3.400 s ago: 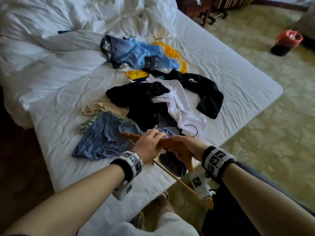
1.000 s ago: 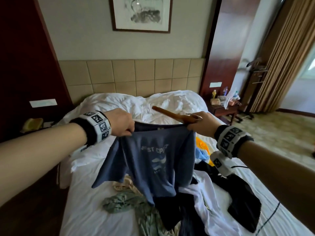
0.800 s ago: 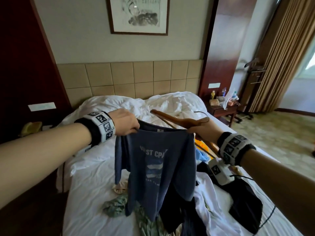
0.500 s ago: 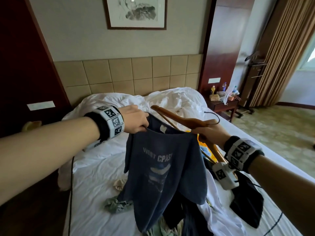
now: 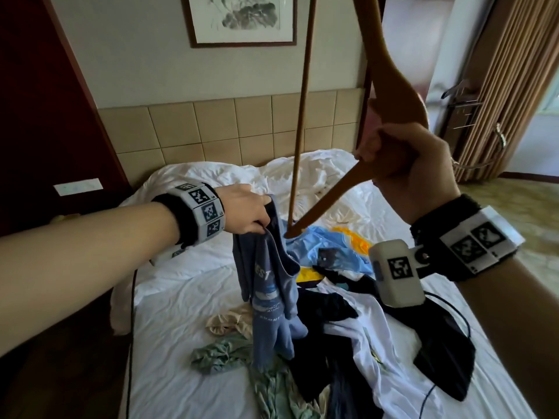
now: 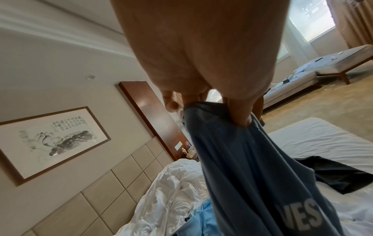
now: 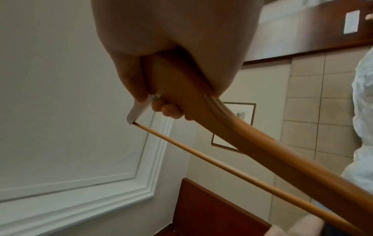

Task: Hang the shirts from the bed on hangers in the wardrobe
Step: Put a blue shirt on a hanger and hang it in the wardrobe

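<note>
The blue shirt (image 5: 269,285) hangs bunched from the left hand (image 5: 245,213), whose fingers (image 6: 240,118) pinch the cloth at its top edge, near the collar as far as the head view shows. Its long axis runs straight down, and its hem reaches the heap of other clothes (image 5: 348,322) on the bed (image 5: 187,297); printed lettering faces the near side. The right hand (image 5: 405,164) is clamped around the middle of the wooden hanger (image 5: 390,83), which is tipped steeply: one arm slants down and left, its tip just beside the shirt's top edge, and the other rises out of the top of the frame. The thin crossbar (image 5: 301,116) stands almost upright between them.

By my reading the task is at an early stage. The hanger tip seems aimed at the neck opening, yet whether it is already inside cannot be told. Nothing sits on the hanger's shoulders yet. Several garments, light blue, black, white, yellow and green, lie on the sheet, so most of the work remains. The wardrobe is not clearly in view.
</note>
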Tool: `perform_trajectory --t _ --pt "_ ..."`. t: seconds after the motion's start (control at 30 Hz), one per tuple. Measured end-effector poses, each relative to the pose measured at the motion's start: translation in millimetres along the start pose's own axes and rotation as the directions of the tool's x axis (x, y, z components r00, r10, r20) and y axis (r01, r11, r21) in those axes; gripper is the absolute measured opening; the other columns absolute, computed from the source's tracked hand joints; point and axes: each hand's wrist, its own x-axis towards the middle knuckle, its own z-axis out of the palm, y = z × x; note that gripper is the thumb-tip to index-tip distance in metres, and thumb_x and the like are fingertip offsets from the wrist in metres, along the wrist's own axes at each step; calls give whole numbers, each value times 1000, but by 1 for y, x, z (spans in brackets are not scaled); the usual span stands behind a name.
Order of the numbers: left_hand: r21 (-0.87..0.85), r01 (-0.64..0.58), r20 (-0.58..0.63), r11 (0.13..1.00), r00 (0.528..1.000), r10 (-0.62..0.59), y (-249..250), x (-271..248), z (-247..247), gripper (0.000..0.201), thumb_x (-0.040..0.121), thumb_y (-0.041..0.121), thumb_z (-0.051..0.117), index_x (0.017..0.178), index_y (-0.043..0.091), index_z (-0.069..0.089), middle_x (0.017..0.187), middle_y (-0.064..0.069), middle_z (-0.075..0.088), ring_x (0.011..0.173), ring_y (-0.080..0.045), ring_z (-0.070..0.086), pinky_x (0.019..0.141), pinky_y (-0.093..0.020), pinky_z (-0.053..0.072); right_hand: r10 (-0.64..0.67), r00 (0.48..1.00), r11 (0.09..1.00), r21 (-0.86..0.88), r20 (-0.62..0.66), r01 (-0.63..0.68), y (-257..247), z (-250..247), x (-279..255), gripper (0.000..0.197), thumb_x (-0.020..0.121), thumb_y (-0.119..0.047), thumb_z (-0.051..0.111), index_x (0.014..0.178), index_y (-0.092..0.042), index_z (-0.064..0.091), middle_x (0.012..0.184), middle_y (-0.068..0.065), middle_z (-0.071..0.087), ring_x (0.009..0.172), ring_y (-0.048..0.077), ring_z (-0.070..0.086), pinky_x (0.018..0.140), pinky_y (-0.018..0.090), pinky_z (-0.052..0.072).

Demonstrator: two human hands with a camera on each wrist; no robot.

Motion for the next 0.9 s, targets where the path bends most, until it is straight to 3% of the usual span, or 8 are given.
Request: perform_trajectory --t 0.13,0.23,0.33,0.4,0.5,0.63,0.77,0.9 --pt "-33 -7 -59 999 998 5 -3 -5 0 36 100 51 36 116 33 64 116 2 48 85 -21 58 77 -27 34 13 1000 1000 8 13 -13 21 10 3 32 88 -3 44 116 -2 60 63 8 49 62 21 45 74 32 40" --pt "-58 -5 -115 998 993 -1 -4 -9 -2 34 100 51 38 115 35 64 114 3 52 90 -23 59 84 -29 36 98 995 995 4 3 -98 47 10 -2 32 84 -3 48 114 -1 61 65 9 49 61 20 45 73 33 39" --pt "-136 24 -144 990 989 -44 -11 -17 -1 30 99 52 39 111 39 64 105 5 55 94 -21 58 91 -35 43 216 976 973 -80 -32 -218 71 5 -11 36 76 -7 55 107 12 57 65 12 50 60 22 47 70 34 40" --pt "-205 15 -182 979 982 -53 -19 -23 3 27 97 51 43 104 37 65 102 6 55 90 -19 59 85 -39 47 276 960 942 -189 -42 -279 82 -1 -18 39 73 -8 58 100 19 56 62 13 52 59 24 48 67 34 41" --pt "-239 58 -151 969 984 -96 -31 -36 8 25 97 49 46 102 33 65 105 8 53 90 -17 59 78 -38 48 348 933 846 -400 -86 -353 90 -17 -26 39 66 -14 67 79 22 55 64 18 54 62 31 49 64 40 41" --pt "-232 60 -154 971 983 -97 -41 -53 26 28 95 53 41 101 38 63 105 20 50 98 -9 57 84 -35 47 429 894 651 -642 -128 -405 81 -32 -28 29 57 -24 76 68 1 66 67 22 59 63 35 52 61 50 39" --pt "-305 55 -164 951 980 -110 -46 -65 47 12 95 43 50 95 37 61 100 20 58 92 -4 57 81 -23 43 445 895 642 -686 -28 -341 60 -42 -32 24 63 -17 73 61 4 61 60 20 57 53 27 51 52 29 43" --pt "-330 167 -167 929 958 -232 -51 -79 57 19 92 50 49 99 36 60 91 17 63 82 -5 59 76 -25 47 498 867 635 -667 -31 -388 52 -58 -41 25 63 -11 69 62 12 60 56 20 55 50 26 49 49 27 43"
